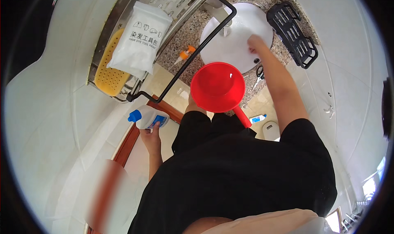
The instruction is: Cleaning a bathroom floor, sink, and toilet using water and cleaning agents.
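Note:
My left hand (150, 137) grips a white plastic bottle (144, 120) with a blue cap and blue label, held tilted on its side at the left. Over the white washbasin (234, 54), my right hand (257, 44) is slightly blurred with its fingers curled; whether anything lies inside them is hidden. A red plastic dipper (218, 86) sits at the basin's near edge, its handle pointing towards my body. It looks hollow, with a small bright spot inside. Scissors (259, 75) with black handles lie on the speckled stone counter (187, 30) below my right forearm.
An orange pump head (184, 54) lies left of the basin, a black slotted rack (291, 34) right of it. A black metal bar (190, 57) crosses above the counter. The left shelf holds a white plastic packet (141, 43) and yellow perforated tray (112, 77). Another bottle (258, 119) is below.

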A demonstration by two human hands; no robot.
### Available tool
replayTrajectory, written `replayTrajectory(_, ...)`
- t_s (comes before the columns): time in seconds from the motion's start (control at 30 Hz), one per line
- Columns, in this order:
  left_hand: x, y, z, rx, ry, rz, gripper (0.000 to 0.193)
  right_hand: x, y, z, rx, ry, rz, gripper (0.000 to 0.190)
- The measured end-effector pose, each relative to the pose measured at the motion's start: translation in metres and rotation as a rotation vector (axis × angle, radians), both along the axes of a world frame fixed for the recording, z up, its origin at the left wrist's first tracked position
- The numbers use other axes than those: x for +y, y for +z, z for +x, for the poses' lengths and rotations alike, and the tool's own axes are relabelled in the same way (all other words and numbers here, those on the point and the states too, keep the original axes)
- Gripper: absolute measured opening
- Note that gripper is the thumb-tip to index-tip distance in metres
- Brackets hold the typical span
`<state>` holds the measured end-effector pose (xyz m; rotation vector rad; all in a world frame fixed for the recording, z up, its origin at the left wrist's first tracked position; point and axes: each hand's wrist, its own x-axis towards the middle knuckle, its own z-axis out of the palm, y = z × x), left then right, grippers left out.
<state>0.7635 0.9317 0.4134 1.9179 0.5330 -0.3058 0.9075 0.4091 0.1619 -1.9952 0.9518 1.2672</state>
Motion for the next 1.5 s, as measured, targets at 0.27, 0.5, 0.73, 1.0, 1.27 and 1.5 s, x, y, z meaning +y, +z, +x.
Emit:
replayTrajectory(0.27, 0.005, -0.001, -0.004, 0.023, 0.007, -0.033, 0.051, 0.143, -0.014, -0.003, -0.107, -0.112, 0.903, 0.012)
replayTrajectory(0.5, 0.010, 0.007, -0.007, 0.013, 0.014, 0.000, 0.050, 0.110, -0.021, 0.076, -1.069, 0.356, 0.606, 0.024)
replayTrajectory(0.73, 0.010, -0.013, -0.001, -0.018, -0.025, -0.004, 0.050, -0.043, -0.033, 0.058, -0.925, -0.285, 0.097, 0.022)
replayTrajectory(1.0, -0.007, -0.013, 0.007, -0.014, -0.008, -0.101, 0.052, -0.031, -0.081, -0.005, -0.076, 0.465, -0.262, 0.027)
replayTrajectory(1.27, 0.002, -0.011, -0.006, -0.038, 0.058, -0.077, 0.052, 0.093, -0.009, -0.024, 0.243, -0.213, 0.574, 0.017)
replayTrajectory(1.5, 0.010, -0.008, -0.015, -0.023, 0.090, -0.017, 0.049, -0.010, -0.039, 0.009, -0.227, 0.012, 0.050, 0.026)
